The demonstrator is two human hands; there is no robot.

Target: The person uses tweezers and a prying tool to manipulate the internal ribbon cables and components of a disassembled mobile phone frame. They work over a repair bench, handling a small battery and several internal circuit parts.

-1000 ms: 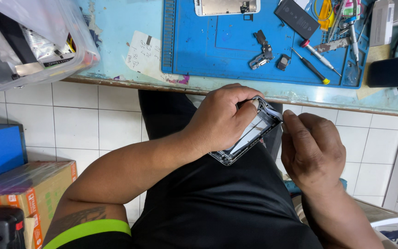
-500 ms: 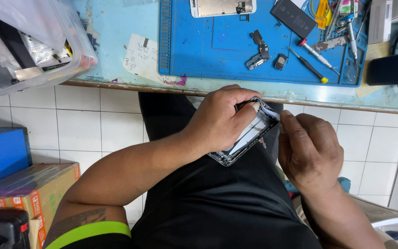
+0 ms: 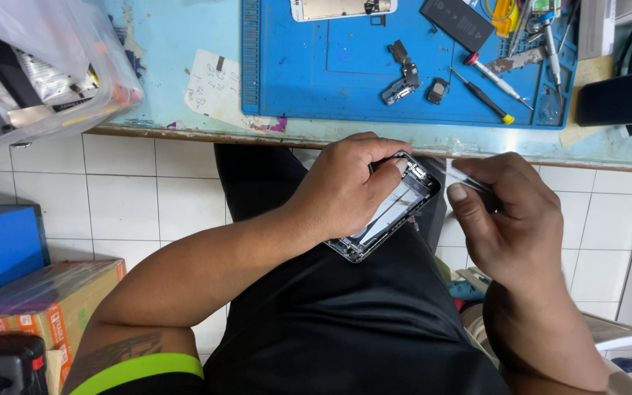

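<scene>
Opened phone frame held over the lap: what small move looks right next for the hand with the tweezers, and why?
Probably a slight advance of the tweezers toward the top corner of the phone frame. The left hand grips the frame tilted over the lap, thumb near that corner, while the right hand holds the tips just beside it; whether they touch yet is unclear.

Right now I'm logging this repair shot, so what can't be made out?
Head view only:
- Opened phone frame: near half covered by the left hand.
- Thin tool in the right hand: blurred, kind unclear.
- Phone body on the blue mat: cut by the top edge.
</scene>
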